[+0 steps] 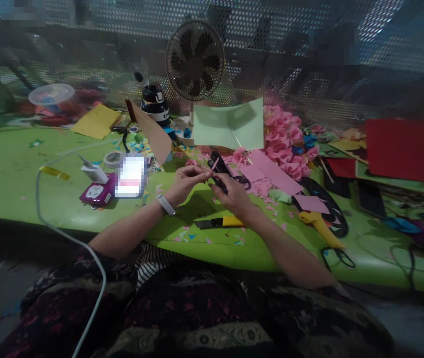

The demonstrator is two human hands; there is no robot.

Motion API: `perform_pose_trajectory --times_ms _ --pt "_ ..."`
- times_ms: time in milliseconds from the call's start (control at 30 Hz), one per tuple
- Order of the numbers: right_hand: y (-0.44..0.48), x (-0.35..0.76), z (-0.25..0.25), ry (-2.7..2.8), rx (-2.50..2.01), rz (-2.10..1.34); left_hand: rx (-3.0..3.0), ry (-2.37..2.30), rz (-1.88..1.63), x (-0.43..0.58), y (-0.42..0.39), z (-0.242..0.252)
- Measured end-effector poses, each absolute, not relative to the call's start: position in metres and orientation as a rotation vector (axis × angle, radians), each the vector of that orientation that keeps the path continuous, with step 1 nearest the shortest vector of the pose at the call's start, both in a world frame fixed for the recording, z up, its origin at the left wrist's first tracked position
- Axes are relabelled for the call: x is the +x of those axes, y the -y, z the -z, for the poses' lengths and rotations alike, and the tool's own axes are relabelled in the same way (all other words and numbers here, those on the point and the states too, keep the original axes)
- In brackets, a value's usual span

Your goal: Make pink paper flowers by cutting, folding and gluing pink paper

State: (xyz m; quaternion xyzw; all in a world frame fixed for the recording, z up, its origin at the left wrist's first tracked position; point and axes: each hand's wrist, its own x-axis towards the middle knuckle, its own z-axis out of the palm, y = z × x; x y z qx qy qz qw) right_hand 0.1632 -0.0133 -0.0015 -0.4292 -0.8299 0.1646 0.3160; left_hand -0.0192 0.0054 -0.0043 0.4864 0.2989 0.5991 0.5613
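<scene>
- Near the front edge of the green tabletop (21, 179), a utility knife (220, 222) lies almost crosswise, blade to the left; the right forearm passes by its yellow end, and small paper scraps (191, 236) lie around it.
- Just beyond, the right hand (233, 194) is curled, thumb and fingers drawn in toward the left; something dark shows at its fingers, but whether it grips that or only lies in front of it, I cannot tell.
- The left hand (189, 179) reaches in from the other side, a white-strapped watch (166, 204) on its wrist; its thumb and finger are pressed together and appear to pinch a narrow pink paper strip.
- The pink paper strip (215, 163) is at the meeting point of the two hands, its long axis slanting up and to the right from the left fingertips, which seem nearer to it than the right ones.
- Directly behind the fingers lies a black item (224, 164), partly hidden, too dark to name.
- Farther right are pink paper sheets (276, 173), then a heap of pink paper flowers (281, 132).
- Beyond the hands stands a pale green sheet (229, 122), and behind it a fan (196, 60).
</scene>
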Motion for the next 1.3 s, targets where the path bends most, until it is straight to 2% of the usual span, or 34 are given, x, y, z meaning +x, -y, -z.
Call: perform_pose_trajectory --times_ms 1100,1300 --pt "0.014 0.162 0.001 2.158 -1.141 -0.515 1.24 -0.76 -1.398 -0.017 -0.003 0.003" --pt "0.01 0.165 0.0 2.182 -1.194 -0.48 1.201 -0.796 -1.554 -0.024 -0.012 0.005"
